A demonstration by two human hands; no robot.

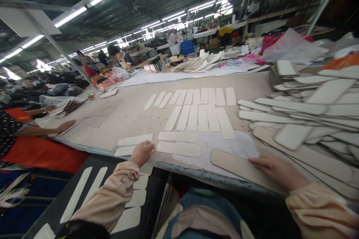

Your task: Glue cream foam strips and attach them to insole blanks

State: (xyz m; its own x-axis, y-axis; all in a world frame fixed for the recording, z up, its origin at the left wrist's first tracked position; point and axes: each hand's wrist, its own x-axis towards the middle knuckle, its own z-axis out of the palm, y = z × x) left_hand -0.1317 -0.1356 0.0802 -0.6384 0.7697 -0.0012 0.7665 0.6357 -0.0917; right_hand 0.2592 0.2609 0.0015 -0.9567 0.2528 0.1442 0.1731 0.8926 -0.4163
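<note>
Looks to be mid-layout of white strips (178, 149), rows at centre frame. Probably calls next for a firm hold on the beige strip (235, 165), lower right of centre. With right hand (276, 170), touching its upper edge, fingers extended; can't tell if pinched. With left hand (143, 153), lower left of centre, curling fingertips together beside white strips; can't tell if holding anything.

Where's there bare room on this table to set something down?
Widest: the tabletop left of the two rows of white strips, beyond the left hand. A narrower band runs between the back row and the white sheet. The right side is crowded by the strip pile.
</note>
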